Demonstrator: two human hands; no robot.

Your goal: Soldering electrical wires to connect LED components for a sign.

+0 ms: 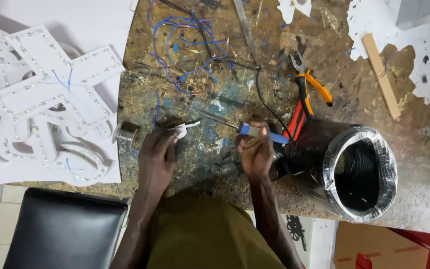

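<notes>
My right hand (pixel 255 152) grips a soldering iron (pixel 257 132) with a blue handle, its metal tip reaching left across the paint-stained workbench (pixel 215 99). A black cord runs from the iron toward the back of the bench. My left hand (pixel 156 157) pinches a small white piece (pixel 182 129) with thin wire ends, held just left of the iron's tip. A spool of solder wire (pixel 127 133) lies beside my left hand.
White sign letters dotted with small lights (pixel 46 94) are piled at the left. Loose blue wires (pixel 185 45) lie at the back. Orange-handled pliers (pixel 307 84), a wooden strip (pixel 381 74) and a big black wrapped cable coil (pixel 349 169) sit at the right. A black chair (pixel 60 229) stands below.
</notes>
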